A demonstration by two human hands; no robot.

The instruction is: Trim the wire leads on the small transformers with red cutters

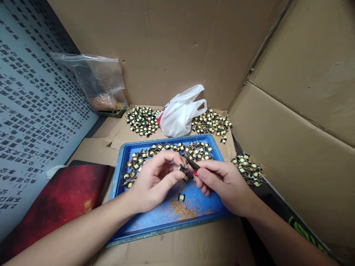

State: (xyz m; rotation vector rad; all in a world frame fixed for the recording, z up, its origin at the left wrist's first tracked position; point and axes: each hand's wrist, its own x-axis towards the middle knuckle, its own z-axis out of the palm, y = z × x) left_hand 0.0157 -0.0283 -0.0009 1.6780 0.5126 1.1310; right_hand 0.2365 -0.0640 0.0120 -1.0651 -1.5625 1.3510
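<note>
My left hand (158, 177) pinches a small wire-wound transformer (183, 169) between thumb and fingers, above a blue tray (166, 231). In my right hand (222, 181) is a pair of wire cutters with dark jaws (191, 162) and red handles, mostly covered by the fingers. The jaws' tips reach up close beside the transformer; whether they touch a wire I cannot tell. Under the hands, a single loose transformer (181, 198) with pale yellow tape lies in the tray, beside a heap of thin copper-coloured wire offcuts (185, 210). Many more transformers with long wires (194, 149) fill the tray's far half.
Behind the tray stand a pile of transformers (142, 121), a white plastic bag (180, 114) and a second pile (212, 123). Another heap (248, 168) lies at the right. A clear zip bag (105, 85) holds wire bits. Cardboard walls (177, 48) enclose the back and right.
</note>
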